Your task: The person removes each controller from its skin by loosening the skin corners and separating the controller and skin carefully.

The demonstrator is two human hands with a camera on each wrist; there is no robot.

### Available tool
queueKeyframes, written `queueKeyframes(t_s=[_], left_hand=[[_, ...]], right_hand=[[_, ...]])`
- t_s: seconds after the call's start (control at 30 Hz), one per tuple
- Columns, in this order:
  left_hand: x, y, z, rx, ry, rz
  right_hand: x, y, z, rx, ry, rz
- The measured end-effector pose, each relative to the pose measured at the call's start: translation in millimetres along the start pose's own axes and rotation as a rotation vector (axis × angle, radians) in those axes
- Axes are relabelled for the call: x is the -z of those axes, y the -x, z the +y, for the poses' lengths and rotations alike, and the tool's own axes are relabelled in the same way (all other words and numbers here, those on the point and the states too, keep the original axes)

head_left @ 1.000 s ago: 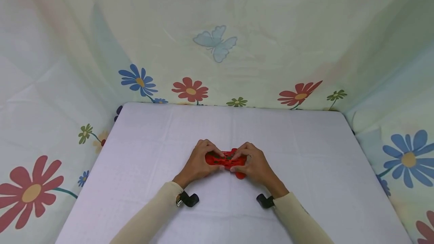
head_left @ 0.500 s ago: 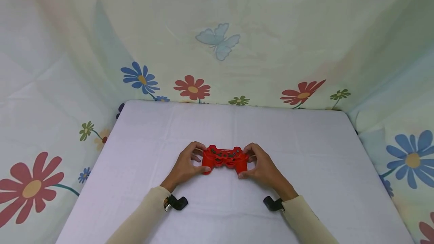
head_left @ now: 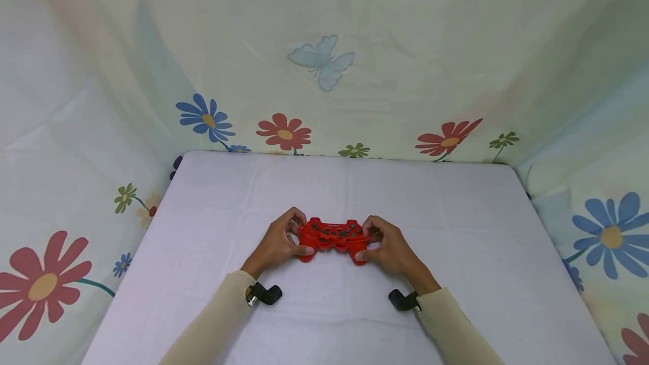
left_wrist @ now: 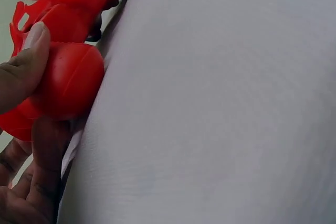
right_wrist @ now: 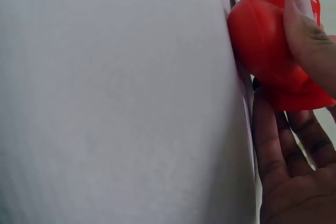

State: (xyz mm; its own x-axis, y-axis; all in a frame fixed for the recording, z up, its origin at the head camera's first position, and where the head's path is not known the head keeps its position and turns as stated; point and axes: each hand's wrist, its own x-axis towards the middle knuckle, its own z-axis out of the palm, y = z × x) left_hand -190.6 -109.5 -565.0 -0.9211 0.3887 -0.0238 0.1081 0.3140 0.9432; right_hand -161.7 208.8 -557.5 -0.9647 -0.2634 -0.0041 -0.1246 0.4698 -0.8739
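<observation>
A red game controller (head_left: 332, 234) with dark buttons lies face up over the white tabletop, its grips toward me. My left hand (head_left: 278, 243) holds its left end, thumb on the rounded grip and fingers behind. My right hand (head_left: 392, 245) does likewise at the right end. In the left wrist view, the left thumb (left_wrist: 35, 51) presses the red grip (left_wrist: 71, 80), and a thin red layer with cut-out holes shows beyond it. The right thumb (right_wrist: 304, 30) lies along the other grip (right_wrist: 262, 38) in the right wrist view, with fingers reaching under its edge.
A white cloth-covered table (head_left: 446, 201) stretches out on every side of the hands. Behind it and at both sides hangs a floral curtain (head_left: 385, 72). Each wrist carries a small black camera, such as the left one (head_left: 269, 294).
A second ago both hands were close together over the controller, fingers on its face. They have since spread apart to its two ends, uncovering the buttons. Over the last half second, little has moved.
</observation>
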Motion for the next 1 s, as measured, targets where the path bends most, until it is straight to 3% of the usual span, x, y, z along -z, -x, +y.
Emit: queueKeyframes(t_s=[0.27,0.73,0.87,1.0], left_hand=[[-1.1,3.1,-1.1,-0.009,0.027,0.048],[-6.9,12.8,0.2,-0.086,-0.134,0.149],[-7.8,13.9,-2.4,-0.104,-0.170,0.131],[-10.1,17.1,-3.2,-0.113,-0.240,0.055]], right_hand=[[-1,0.6,-1,-0.050,-0.079,0.009],[-3,3.1,4,-0.007,-0.093,0.051],[-5,6.2,2,-0.046,-0.021,0.040],[-7,9.6,-1,-0.066,0.092,-0.010]])
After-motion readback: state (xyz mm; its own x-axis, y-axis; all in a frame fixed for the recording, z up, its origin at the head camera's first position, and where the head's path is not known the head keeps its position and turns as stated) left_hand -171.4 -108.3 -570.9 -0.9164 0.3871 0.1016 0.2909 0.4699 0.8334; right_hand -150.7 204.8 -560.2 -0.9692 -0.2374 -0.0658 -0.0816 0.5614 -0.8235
